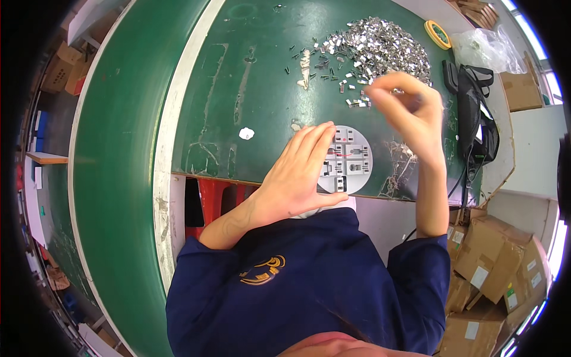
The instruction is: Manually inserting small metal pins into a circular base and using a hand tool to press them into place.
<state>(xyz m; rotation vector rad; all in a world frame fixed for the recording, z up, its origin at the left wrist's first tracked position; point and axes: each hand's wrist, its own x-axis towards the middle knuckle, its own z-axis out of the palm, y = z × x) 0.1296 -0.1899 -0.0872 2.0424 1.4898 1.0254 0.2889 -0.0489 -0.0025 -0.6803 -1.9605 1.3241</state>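
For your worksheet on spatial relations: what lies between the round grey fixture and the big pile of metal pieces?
In the head view, the right hand, raised over scattered metal clips.

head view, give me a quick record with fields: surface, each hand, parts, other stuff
surface: worn green bench top
left hand: left hand open and flat, resting on the round white fixture plate
right hand: right hand raised, fingertips pinched on a small metal piece
parts: pile of small metal clips, strays scattered toward its left
other: yellow tape roll, black cables, cardboard boxes
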